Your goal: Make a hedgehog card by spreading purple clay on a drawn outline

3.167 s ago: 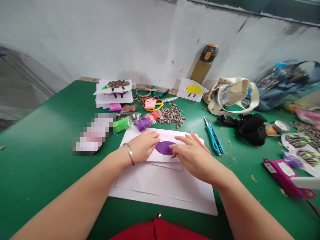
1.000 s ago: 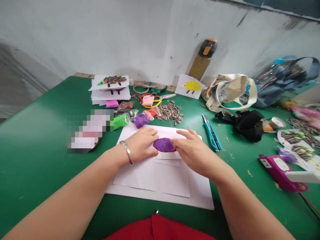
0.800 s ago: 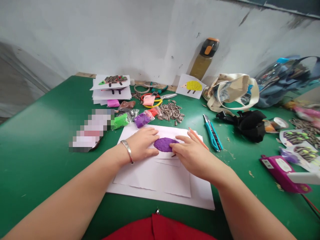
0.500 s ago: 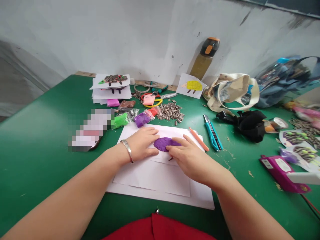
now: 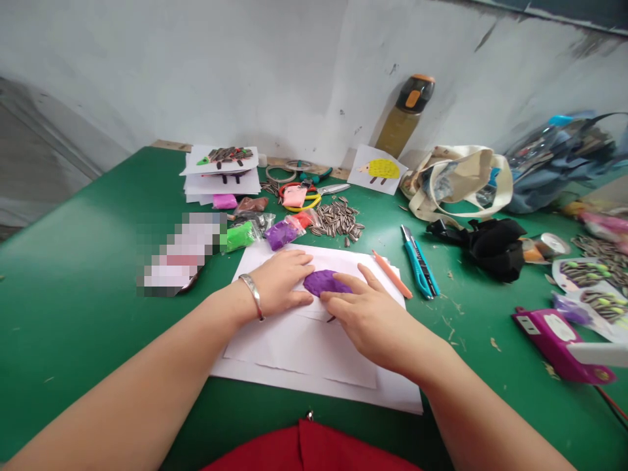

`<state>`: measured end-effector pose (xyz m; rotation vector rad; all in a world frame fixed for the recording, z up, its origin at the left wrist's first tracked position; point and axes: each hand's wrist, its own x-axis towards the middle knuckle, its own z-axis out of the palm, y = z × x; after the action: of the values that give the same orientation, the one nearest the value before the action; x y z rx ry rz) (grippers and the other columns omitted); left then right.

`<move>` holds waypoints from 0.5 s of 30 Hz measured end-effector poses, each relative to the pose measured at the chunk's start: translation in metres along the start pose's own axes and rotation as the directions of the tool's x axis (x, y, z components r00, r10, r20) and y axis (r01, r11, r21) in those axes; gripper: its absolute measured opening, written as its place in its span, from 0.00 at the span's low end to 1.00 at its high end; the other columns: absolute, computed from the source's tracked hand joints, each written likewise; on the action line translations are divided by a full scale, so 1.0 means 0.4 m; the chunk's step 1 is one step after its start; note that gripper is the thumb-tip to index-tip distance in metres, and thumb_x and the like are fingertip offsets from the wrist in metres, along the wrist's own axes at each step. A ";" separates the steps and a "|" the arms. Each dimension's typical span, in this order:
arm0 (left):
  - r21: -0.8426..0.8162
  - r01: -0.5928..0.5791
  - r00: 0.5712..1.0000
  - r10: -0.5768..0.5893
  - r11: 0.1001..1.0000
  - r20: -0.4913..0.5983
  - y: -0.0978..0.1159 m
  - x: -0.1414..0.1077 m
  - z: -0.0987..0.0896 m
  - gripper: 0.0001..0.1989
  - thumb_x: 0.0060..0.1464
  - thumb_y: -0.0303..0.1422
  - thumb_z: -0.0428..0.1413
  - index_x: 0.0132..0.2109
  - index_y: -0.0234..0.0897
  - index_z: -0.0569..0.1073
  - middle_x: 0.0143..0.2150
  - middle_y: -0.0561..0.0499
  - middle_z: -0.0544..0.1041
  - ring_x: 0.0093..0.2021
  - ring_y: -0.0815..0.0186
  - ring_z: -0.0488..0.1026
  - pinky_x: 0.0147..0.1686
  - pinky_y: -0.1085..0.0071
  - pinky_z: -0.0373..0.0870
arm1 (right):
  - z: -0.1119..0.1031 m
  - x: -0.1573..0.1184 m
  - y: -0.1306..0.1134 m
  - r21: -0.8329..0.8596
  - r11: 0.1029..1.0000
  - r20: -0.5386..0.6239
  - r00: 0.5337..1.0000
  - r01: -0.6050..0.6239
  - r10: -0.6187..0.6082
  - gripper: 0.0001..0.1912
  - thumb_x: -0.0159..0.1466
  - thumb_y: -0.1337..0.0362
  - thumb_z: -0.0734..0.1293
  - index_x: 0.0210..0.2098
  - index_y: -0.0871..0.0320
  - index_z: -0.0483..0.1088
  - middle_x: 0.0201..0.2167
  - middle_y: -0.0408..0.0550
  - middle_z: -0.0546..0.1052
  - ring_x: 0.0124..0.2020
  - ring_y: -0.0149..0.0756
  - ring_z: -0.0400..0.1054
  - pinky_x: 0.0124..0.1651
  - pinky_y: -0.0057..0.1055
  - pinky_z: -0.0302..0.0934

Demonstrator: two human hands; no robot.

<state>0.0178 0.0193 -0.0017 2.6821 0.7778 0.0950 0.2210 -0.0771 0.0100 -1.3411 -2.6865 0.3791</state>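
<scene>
While spread fingers (image 5: 366, 278) flank purple clay (image 5: 326, 282) on paper (image 5: 343, 258), a green table (image 5: 88, 327) meets a scuffed white wall (image 5: 196, 72).

The head camera looks forward and down across a green workbench (image 5: 98, 314).

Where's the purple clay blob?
In the head view, the flat purple clay oval lies on a white paper sheet, between the left hand and the right hand, whose fingers touch it.
</scene>
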 end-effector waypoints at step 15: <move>-0.016 -0.025 1.000 0.025 1.000 -0.008 0.001 0.002 0.001 0.12 0.55 0.39 0.56 0.40 0.35 0.74 0.42 0.45 0.72 0.44 0.56 0.67 0.46 0.61 0.64 | 0.023 0.023 0.000 -0.032 0.999 -0.048 0.999 -0.009 0.008 0.16 0.64 0.77 0.56 0.41 0.56 0.70 0.57 0.43 0.72 0.68 0.47 0.44 0.68 0.59 0.34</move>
<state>0.0185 0.0194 -0.0018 2.6787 0.7428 0.1178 0.2136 -0.0714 0.0009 -1.3529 -2.6594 0.3016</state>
